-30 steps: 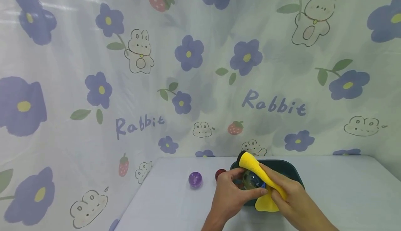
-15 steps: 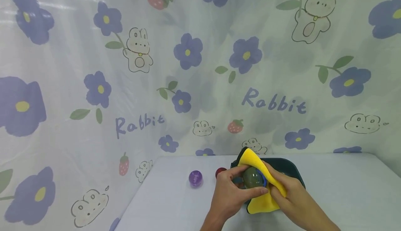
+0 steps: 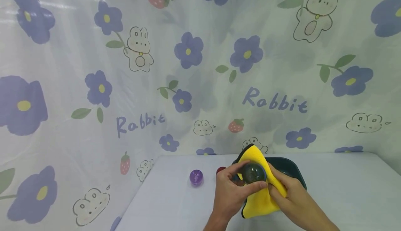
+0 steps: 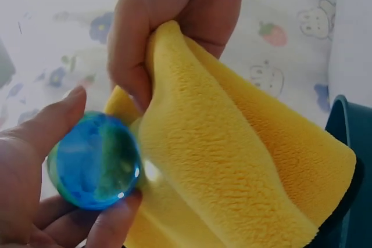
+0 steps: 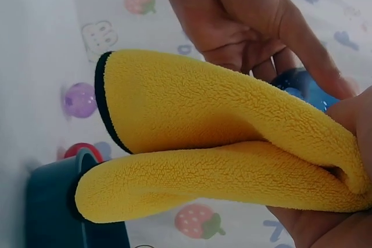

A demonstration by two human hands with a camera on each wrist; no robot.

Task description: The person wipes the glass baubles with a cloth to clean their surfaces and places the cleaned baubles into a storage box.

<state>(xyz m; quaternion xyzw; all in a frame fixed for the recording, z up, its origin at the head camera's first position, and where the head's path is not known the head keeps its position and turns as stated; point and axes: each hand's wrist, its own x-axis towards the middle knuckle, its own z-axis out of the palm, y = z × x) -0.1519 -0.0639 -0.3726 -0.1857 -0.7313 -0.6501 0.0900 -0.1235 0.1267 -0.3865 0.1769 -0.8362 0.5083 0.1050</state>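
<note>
Over teal tub, hands holding ball, cloth

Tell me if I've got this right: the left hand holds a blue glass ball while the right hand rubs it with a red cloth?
Not quite: the cloth is yellow, not red, as the left wrist view shows plainly. The rest stands: the left hand holds the blue ball, and the right hand grips the cloth against it.

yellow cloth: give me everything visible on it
The yellow cloth is fleecy, plush-looking, with a dark bound edge. It is folded over and draped, held off the table above the dark green basin. The right hand grips it and presses it against the glassy blue ball, which the left hand pinches.
</note>
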